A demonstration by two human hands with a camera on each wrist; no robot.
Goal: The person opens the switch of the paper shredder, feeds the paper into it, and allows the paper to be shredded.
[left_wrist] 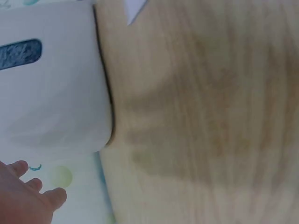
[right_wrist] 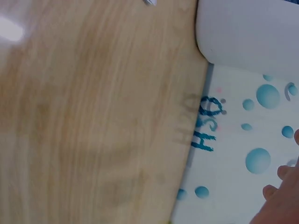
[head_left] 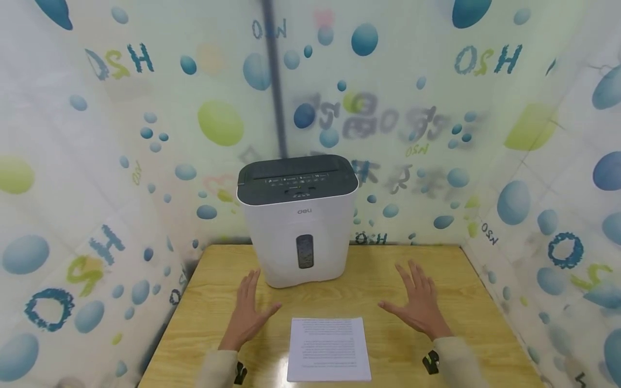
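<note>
A white paper shredder [head_left: 276,242] with a dark grey top stands upright toward the back of the wooden table, a small dark window in its front. In front of it lies a stack of printed paper [head_left: 329,350]. My left hand [head_left: 248,315] hovers left of the paper with fingers spread, nearest the shredder's lower left corner. On the other side, my right hand [head_left: 416,302] is held up right of the paper, thumb apart from the fingers. Neither hand touches anything. The left wrist view catches only a few fingertips beside the shredder [left_wrist: 60,102]; the right wrist view likewise.
The wooden table [head_left: 402,355] carries the shredder and paper. Patterned curtain walls [head_left: 184,108] with blue and green dots and H2O lettering enclose it at the back and both sides. A dark vertical pole [head_left: 275,81] shows behind the back wall.
</note>
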